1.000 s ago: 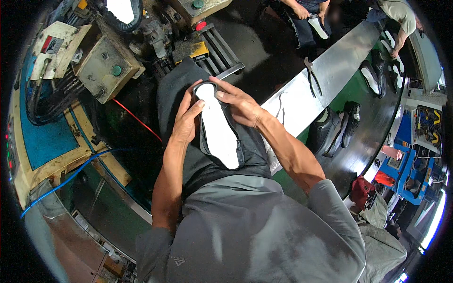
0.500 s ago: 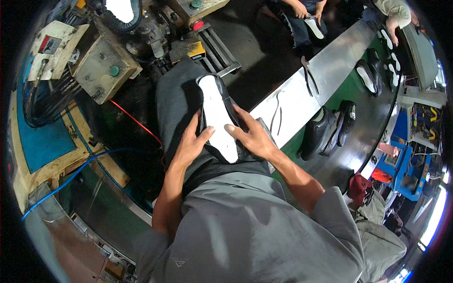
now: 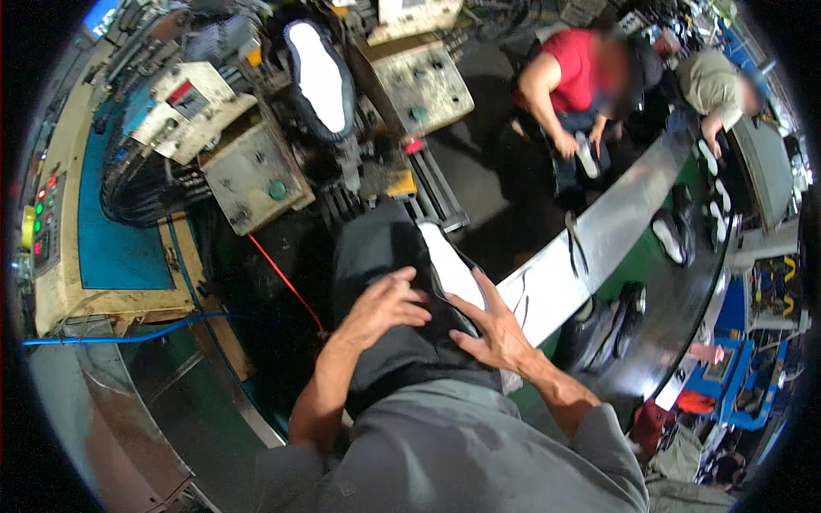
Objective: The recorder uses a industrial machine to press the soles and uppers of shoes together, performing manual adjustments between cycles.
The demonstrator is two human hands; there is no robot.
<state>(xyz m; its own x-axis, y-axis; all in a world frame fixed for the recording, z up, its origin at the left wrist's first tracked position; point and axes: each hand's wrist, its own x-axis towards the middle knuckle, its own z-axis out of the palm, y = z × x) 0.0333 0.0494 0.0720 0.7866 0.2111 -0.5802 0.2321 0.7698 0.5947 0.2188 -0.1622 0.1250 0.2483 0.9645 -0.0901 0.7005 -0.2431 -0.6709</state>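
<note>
A black shoe (image 3: pixel 451 262) lies bottom up across my lap, its white underside facing me and its toe pointing away. My right hand (image 3: pixel 494 332) holds it near the heel, the fingers along its right side and across the underside. The hand covers the heel end. My left hand (image 3: pixel 383 309) is off the shoe, just to its left above my dark trousers. Its fingers are apart, with nothing in them.
Ahead, a shoe with a white underside (image 3: pixel 323 84) sits on a machine. Pincers (image 3: pixel 576 244) lie on a metal ledge (image 3: pixel 547 291) at right, beyond which black shoes (image 3: pixel 604 325) stand. A person in a red shirt (image 3: pixel 571 73) holds a shoe. A blue hose (image 3: pixel 128 335) runs at left.
My left hand has let go of the shoe and lifted away to its left. My right hand has shifted over the heel end. The view has tipped up, showing more of the machine and the co-worker.
</note>
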